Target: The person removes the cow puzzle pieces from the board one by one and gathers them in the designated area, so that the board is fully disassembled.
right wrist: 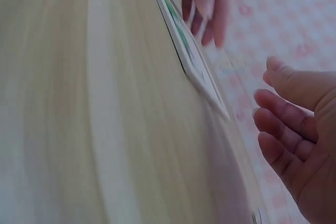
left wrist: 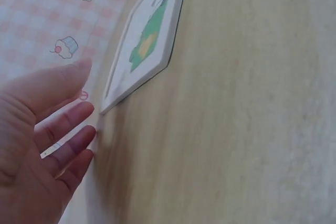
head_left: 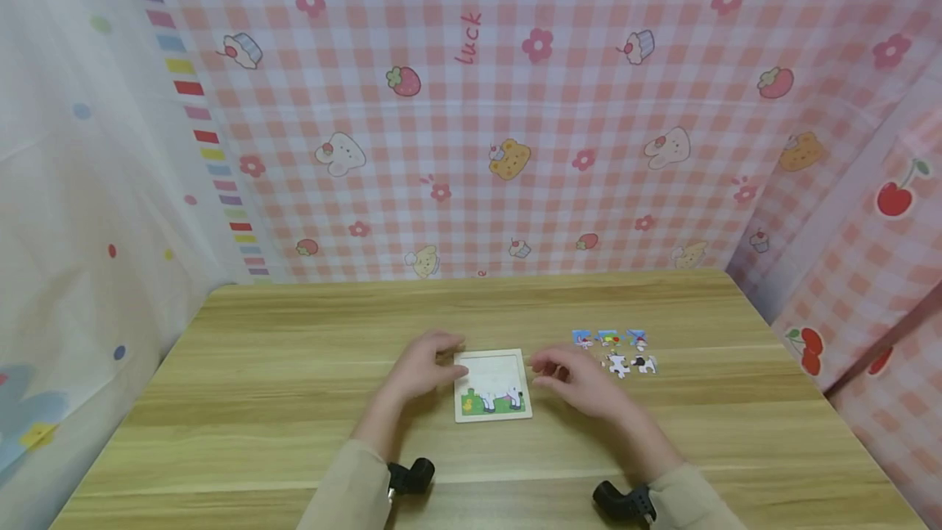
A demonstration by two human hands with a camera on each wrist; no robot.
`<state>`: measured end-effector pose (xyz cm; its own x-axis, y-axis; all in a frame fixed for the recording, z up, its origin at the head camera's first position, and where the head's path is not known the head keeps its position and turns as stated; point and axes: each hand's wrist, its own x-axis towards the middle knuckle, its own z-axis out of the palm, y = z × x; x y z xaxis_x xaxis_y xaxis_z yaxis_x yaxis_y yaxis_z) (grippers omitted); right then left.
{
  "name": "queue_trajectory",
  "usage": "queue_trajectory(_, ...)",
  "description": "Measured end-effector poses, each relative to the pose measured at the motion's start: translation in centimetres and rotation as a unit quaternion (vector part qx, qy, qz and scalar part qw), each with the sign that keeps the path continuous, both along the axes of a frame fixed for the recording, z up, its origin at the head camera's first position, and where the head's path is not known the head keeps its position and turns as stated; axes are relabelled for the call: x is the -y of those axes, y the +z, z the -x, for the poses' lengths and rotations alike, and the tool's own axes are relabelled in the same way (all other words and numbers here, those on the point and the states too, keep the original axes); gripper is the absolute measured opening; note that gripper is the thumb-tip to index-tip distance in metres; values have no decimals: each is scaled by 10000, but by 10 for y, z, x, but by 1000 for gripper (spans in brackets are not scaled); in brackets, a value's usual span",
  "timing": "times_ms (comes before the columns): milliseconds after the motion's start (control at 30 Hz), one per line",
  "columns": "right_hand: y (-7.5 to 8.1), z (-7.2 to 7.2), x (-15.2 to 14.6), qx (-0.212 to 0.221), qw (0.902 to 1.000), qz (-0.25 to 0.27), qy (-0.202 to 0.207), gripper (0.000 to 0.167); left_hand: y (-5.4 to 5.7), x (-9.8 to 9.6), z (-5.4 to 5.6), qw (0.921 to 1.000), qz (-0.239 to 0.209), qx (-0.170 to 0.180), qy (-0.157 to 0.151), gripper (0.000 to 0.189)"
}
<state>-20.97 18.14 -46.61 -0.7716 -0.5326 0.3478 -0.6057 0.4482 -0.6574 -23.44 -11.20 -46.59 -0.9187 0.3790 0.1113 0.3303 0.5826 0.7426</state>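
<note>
A square puzzle board (head_left: pixel 491 424) with a pale raised frame lies on the table. Its lower part carries joined pieces (head_left: pixel 495 401) picturing green grass, a yellow patch and a white animal's legs; the upper part shows bare backing. My left hand (head_left: pixel 425 366) hovers at the board's left edge, thumb over the frame, fingers loosely bent around nothing. On the other side my right hand (head_left: pixel 581 381) is held just off the right edge, its fingers relaxed and holding nothing. In the left wrist view, the left hand (left wrist: pixel 39 135) stands beside a corner of the board.
Several loose jigsaw pieces (head_left: pixel 607 340) lie in two rows beyond my right hand, partly hidden by it. The wooden table (head_left: pixel 294 399) ends at a pink checked cloth (head_left: pixel 456 203) behind. Black wrist mounts (head_left: pixel 412 477) sit on both forearms.
</note>
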Motion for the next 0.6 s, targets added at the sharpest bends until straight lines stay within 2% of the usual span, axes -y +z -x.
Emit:
queue_trajectory(200,6,-1,31,260,9991,-274,191,21,-4,-2,6,9999,-146,12,55,42)
queue_trajectory(367,7,-2,51,243,9978,-525,330,24,-8,-2,8,9998,-178,-72,5,41)
queue_trajectory(600,1,-1,71,212,9957,-821,375,27,-13,-1,10,9999,-77,-97,12,41)
